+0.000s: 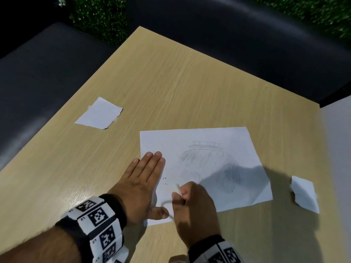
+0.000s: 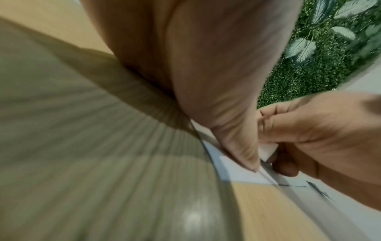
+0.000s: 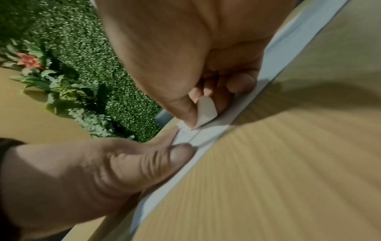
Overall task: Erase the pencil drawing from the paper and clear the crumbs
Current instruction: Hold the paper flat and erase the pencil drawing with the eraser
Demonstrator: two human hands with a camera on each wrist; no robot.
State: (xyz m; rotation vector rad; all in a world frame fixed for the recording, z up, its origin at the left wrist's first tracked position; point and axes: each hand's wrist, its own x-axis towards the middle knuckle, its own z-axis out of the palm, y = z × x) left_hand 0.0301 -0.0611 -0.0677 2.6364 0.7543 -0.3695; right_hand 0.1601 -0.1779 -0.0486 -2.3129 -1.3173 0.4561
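We press our left hand (image 1: 141,184) flat on the paper's (image 1: 212,141) left edge, fingers (image 1: 152,160) straight and close together, thumb lying along the near corner. Just right of that thumb, our right hand (image 1: 195,207) pinches a white eraser (image 1: 177,188) between thumb and curled fingers (image 3: 241,82), its tip touching the sheet near the lower left corner. The faint pencil drawing (image 1: 210,164) lies beyond the right fingers, toward the middle of the sheet, partly under the hand's shadow. A few dark crumbs (image 1: 164,179) sit on the paper between the two hands. The sheet lies on the wooden table (image 1: 171,82). One torn scrap (image 1: 99,113) rests well left of the left fingers, and another scrap (image 1: 303,194) lies past the sheet's right edge.
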